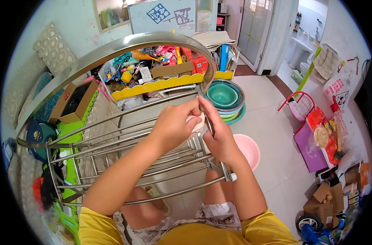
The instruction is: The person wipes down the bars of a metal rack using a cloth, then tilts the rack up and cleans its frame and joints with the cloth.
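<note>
A metal rack (161, 158) with several bars and a large curved rail lies tilted across my lap, in front of my body. My left hand (175, 122) is closed on a pale pinkish cloth (198, 125), pressed against the rack's right end frame. Just beside it, my right hand (219, 138) grips the flat metal upright of that same end, its index finger stretched up along the bar. The fingertips of both hands nearly meet. A white cap (233, 177) sits on the rack's near right corner. My fingers hide much of the cloth.
On the floor to the right stands a pink basin (248, 152), with a stack of green and blue basins (222, 94) behind it. A toy bin (159, 86) stands beyond the rack. Cardboard boxes (322, 202) and a purple bag (310, 147) line the right side.
</note>
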Motion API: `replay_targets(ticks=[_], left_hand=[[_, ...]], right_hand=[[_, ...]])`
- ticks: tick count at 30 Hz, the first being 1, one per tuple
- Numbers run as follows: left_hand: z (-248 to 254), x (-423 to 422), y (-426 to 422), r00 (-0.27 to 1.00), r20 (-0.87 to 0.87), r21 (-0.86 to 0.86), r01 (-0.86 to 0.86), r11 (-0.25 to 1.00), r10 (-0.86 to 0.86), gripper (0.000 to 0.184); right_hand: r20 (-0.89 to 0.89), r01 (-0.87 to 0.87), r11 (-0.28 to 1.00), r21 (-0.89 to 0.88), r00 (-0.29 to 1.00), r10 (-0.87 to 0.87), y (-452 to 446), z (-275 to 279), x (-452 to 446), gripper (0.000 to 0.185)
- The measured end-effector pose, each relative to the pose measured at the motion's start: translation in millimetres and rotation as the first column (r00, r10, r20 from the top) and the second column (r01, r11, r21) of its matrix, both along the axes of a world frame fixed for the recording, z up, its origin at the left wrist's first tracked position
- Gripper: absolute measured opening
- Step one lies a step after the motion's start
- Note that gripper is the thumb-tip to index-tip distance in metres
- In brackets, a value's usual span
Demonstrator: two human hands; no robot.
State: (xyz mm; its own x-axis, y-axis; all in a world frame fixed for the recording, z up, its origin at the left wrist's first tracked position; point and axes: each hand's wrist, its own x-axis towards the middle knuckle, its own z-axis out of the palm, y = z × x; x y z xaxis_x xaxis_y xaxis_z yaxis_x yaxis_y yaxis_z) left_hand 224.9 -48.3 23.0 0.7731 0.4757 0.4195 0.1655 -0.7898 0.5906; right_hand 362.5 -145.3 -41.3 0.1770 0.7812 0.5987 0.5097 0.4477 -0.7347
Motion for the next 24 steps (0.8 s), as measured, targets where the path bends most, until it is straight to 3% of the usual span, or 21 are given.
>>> replay_targets(ticks=[8,14,16,18,24], left_hand=[[-8.4,-25.9,12.7,0.999,-0.034,-0.067,-0.02,0.998,0.018,0.013],[-6.9,-53.3,11.7,0.994,-0.062,-0.304,-0.105,0.947,0.091,0.008],[-8.4,-55.6,11.1,0.992,-0.082,-0.297,-0.118,0.947,0.098,0.009],[-10.3,-54.4,8.2,0.991,-0.084,-0.383,-0.127,0.915,0.102,0.011],[-11.6,-47.6,-3.3,0.989,-0.062,-0.353,-0.146,0.924,0.133,0.011]], right_hand=[[-0.065,-0.051,0.998,-0.037,0.997,0.048,-2.8,7.5,-0.3,0.088],[-0.136,-0.118,0.993,-0.016,0.984,0.115,-3.1,3.5,3.2,0.085],[-0.129,-0.124,0.992,0.012,0.984,0.125,-4.1,3.6,2.6,0.085],[-0.268,-0.188,0.982,-0.004,0.946,0.18,-8.4,5.9,1.9,0.085],[-0.274,-0.173,0.984,-0.042,0.949,0.155,-16.0,5.7,7.2,0.082]])
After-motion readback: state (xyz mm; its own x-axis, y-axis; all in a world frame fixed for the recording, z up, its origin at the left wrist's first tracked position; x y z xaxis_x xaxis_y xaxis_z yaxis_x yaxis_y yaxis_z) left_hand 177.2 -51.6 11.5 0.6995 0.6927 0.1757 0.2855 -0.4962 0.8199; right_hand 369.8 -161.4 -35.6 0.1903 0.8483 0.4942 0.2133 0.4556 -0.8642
